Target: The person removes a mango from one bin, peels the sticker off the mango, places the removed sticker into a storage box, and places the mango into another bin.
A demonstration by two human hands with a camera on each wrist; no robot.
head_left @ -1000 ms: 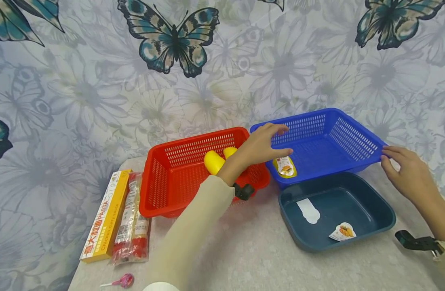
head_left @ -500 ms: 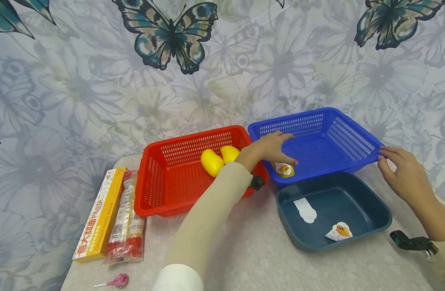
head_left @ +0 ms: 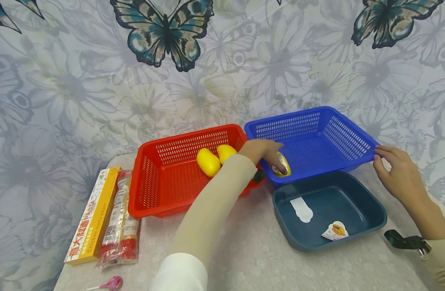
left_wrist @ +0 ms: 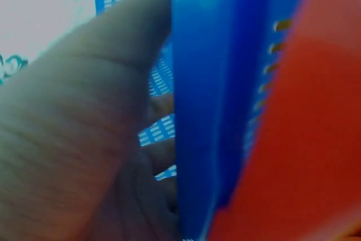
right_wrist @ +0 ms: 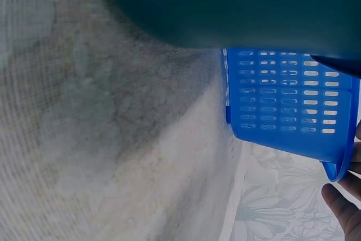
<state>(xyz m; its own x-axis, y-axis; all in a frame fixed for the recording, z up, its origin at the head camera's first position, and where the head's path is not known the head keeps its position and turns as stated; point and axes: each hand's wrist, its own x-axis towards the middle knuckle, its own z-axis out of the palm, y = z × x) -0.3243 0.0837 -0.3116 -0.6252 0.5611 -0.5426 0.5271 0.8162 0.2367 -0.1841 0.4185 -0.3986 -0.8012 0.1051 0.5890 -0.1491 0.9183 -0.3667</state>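
My left hand (head_left: 264, 151) reaches over the near left corner of the blue plastic basket (head_left: 325, 153). Its thumb overlaps a yellow item with a white picture label (head_left: 287, 162) lying there; the fingers spread beyond it. In the left wrist view, the left hand (left_wrist: 73, 122) is beside the blue rim (left_wrist: 197, 111), with its fingertips partly hidden behind it. At the opposite end, my right hand (head_left: 402, 173) pinches the blue basket's right corner. The right wrist view catches the thumb (right_wrist: 341, 207) just under that basket corner (right_wrist: 338, 165).
A red basket (head_left: 135, 182) holds yellow mangoes (head_left: 208, 162). In front of the blue basket, a dark teal tub (head_left: 353, 202) contains a white sticker (head_left: 301, 210) and a picture label (head_left: 336, 231). Leftward are a pasta box (head_left: 91, 218), a clear noodle pack (head_left: 118, 226) and a lollipop (head_left: 114, 283).
My left hand has come down from above the blue basket's left end, its thumb dropping over the labelled yellow item. The right hand keeps its hold on the corner. The view has drifted slightly.
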